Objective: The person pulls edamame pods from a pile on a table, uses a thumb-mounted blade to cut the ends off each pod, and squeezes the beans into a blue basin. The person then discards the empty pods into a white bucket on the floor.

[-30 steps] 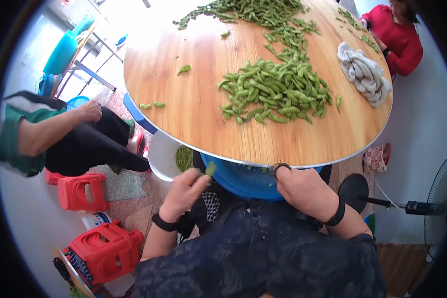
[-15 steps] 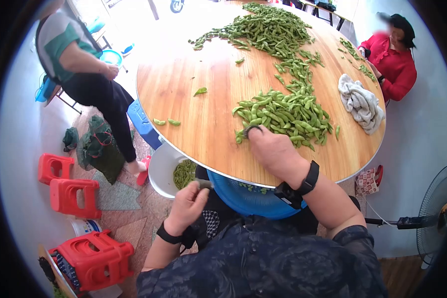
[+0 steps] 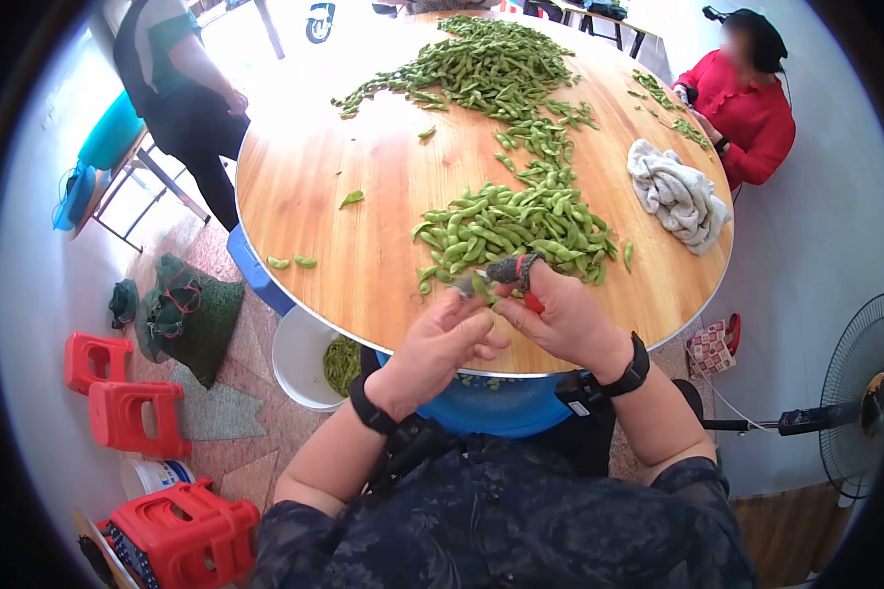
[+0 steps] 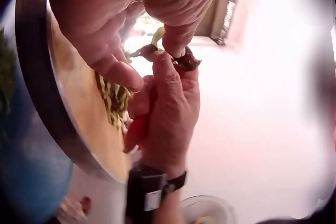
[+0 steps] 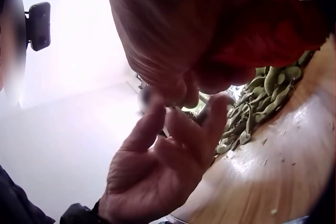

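My hands meet just above the near edge of the table, in front of a heap of green soybean pods point(image 3: 521, 231). A single soybean pod point(image 3: 483, 289) sits between the fingertips, and my left hand point(image 3: 442, 344) pinches it with dark-covered fingertips. My right hand point(image 3: 572, 319) comes in from the other side, a dark cover on its index finger, and curls round a red-handled tool point(image 3: 533, 301). Most of that tool is hidden by the fingers. In the right wrist view, the left hand point(image 5: 163, 169) has its other fingers loosely spread.
A bigger pile of pods point(image 3: 481, 64) lies farther back, with a crumpled grey cloth point(image 3: 680, 196) on the right. Below the edge are a blue basin point(image 3: 501, 407) and a white bucket point(image 3: 300, 363). Red stools point(image 3: 142, 412) stand left, a fan point(image 3: 869, 402) right. Two people are nearby.
My right hand went from below the table edge to the heap, then came back toward me. My left hand rose from beside the bucket to meet it at the pod.
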`<move>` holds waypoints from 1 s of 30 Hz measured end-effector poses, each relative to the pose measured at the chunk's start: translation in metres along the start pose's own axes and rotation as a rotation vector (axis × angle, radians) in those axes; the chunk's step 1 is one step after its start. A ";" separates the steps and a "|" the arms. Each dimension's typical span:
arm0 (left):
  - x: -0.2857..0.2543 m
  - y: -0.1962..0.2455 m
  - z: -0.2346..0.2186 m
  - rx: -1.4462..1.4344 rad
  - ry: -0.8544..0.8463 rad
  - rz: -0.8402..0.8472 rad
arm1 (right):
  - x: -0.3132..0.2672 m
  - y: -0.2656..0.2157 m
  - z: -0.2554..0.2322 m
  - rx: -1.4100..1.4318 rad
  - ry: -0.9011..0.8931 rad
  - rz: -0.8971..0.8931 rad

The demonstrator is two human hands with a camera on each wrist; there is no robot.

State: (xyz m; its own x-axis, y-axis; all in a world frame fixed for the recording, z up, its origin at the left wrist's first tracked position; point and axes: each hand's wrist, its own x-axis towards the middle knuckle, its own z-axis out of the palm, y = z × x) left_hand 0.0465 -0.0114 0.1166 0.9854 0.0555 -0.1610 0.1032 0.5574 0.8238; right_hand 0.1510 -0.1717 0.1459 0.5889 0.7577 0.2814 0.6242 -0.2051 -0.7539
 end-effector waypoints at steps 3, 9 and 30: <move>0.020 -0.010 -0.009 -0.217 -0.142 -0.201 | -0.004 0.012 -0.001 0.073 0.012 -0.022; -0.019 0.016 -0.028 0.441 0.231 0.136 | -0.021 0.020 -0.015 0.100 0.156 0.133; -0.033 0.000 -0.003 1.019 -0.137 0.311 | -0.045 -0.023 -0.018 -0.291 -0.231 -0.352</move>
State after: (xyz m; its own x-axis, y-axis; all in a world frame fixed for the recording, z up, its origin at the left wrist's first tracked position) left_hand 0.0133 -0.0105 0.1202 0.9882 -0.0528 0.1439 -0.1527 -0.4225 0.8934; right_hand 0.1192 -0.2122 0.1611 0.2089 0.9222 0.3255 0.9008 -0.0519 -0.4312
